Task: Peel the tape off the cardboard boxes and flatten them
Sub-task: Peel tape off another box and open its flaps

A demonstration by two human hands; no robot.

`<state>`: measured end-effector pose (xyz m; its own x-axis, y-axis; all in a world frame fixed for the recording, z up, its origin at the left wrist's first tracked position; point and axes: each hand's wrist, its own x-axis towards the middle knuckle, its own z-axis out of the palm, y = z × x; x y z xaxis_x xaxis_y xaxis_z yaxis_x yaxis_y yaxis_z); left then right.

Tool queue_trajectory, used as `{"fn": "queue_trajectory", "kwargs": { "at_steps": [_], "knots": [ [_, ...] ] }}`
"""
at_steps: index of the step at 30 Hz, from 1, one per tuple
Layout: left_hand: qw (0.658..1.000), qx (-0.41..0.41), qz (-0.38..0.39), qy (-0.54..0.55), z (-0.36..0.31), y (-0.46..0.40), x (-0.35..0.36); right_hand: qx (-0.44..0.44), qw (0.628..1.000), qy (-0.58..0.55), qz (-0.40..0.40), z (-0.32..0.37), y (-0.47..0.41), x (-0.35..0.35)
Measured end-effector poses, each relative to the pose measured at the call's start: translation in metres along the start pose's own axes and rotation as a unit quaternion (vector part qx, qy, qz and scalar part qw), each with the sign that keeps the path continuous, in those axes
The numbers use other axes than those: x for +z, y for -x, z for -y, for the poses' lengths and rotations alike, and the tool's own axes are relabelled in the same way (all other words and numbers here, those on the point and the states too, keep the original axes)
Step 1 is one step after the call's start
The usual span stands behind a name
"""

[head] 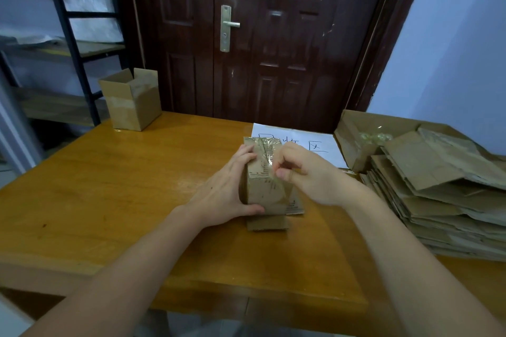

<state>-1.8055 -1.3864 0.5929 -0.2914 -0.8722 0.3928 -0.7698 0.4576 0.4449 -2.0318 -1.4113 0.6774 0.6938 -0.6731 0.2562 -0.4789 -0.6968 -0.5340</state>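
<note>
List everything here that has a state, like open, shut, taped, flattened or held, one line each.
small box: upright on the table, still taped, held.
tape: partly lifted, pinched by the right hand.
left hand: grips the box's side.
right hand: pinches the tape.
open box: upright, flaps up.
flattened boxes: stacked flat.
door: shut.

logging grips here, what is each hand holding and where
Left hand grips the small cardboard box by its left side; right hand pinches the clear tape on its top.
</note>
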Motion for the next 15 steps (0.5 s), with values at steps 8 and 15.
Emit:
{"fn": "queue_trajectory", "kwargs": {
  "at_steps": [8,15],
  "knots": [
    [0.999,-0.022,0.027,0.004,-0.006,0.001,-0.002,0.006,0.998,0.064,0.027,0.000,0.002,-0.002],
    [0.991,-0.086,0.014,0.097,-0.002,0.002,-0.001,-0.028,0.990,0.133,0.041,0.001,-0.015,0.000]
  ]
}}
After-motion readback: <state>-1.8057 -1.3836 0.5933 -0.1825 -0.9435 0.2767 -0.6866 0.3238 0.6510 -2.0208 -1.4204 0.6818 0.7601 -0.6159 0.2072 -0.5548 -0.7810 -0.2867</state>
